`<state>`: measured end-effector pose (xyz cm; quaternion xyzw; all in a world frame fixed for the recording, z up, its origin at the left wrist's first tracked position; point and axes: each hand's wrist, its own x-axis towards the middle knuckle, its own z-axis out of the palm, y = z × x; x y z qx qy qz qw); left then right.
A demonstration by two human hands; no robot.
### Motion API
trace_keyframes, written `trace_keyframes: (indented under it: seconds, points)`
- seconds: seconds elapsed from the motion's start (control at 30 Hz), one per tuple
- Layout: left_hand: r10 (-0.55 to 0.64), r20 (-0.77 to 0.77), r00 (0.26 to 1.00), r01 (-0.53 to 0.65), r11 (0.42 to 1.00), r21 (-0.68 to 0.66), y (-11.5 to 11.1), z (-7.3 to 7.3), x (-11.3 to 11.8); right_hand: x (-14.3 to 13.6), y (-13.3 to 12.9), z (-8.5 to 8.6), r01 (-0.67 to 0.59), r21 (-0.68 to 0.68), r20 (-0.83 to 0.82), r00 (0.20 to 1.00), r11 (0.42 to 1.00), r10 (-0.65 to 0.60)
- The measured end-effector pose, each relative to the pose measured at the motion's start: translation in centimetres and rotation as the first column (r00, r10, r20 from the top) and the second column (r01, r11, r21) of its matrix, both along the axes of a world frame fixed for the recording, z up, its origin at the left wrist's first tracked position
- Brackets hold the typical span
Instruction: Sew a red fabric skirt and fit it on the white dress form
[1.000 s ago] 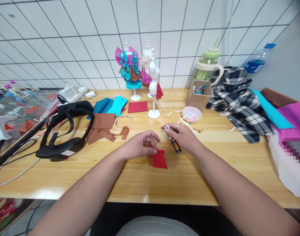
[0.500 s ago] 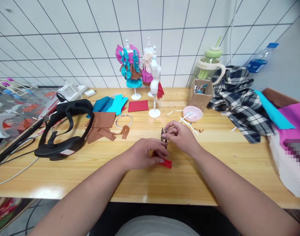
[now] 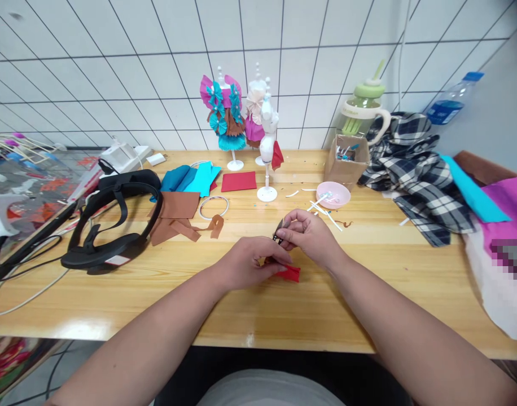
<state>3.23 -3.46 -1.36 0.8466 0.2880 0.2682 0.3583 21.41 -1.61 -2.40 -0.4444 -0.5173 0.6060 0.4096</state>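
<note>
My left hand (image 3: 256, 260) is closed around a piece of red crepe-like material (image 3: 289, 274), whose folded end sticks out to the right beneath the fingertips. Close against it, my right hand (image 3: 305, 234) pinches a small black pointed clip (image 3: 278, 233) with holes along its side. The clip's lower end is hidden behind my left fingers. Beyond my hands a bare white mini dress form (image 3: 267, 141) stands upright, with a red scrap (image 3: 277, 156) at its right side. Behind it, to the left, is a form in a pink, teal and brown ruffled dress (image 3: 226, 115).
Brown pieces (image 3: 180, 205), a white ring (image 3: 213, 207) and a black headset (image 3: 110, 223) lie left. A red sheet (image 3: 239, 181) is at the back. A pink bowl (image 3: 333, 195), white strips (image 3: 320, 208), a cardboard box (image 3: 347, 160) and a plaid cloth (image 3: 404, 152) sit right.
The clip has tilted and is now held more inside my right fingers. My left hand and the red piece have shifted slightly up and right. The dress forms stay put.
</note>
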Motion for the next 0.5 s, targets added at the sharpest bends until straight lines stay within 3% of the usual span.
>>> trace_keyframes:
  seconds: [0.13,0.23,0.5]
  points:
    - [0.010,-0.078,0.997,-0.009,1.000,0.019,0.3,0.2,0.0,0.7,0.3,0.3,0.088,0.158,0.199,0.973,0.983,-0.119]
    - [0.037,-0.138,0.990,-0.034,0.999,0.024,0.5,0.4,-0.2,1.2,0.4,0.6,0.100,0.178,0.283,0.948,0.979,-0.148]
    - [-0.103,-0.248,0.963,0.122,0.990,0.064,0.5,0.0,-0.2,1.0,0.6,-0.3,0.057,0.249,0.388,0.909,0.967,-0.154]
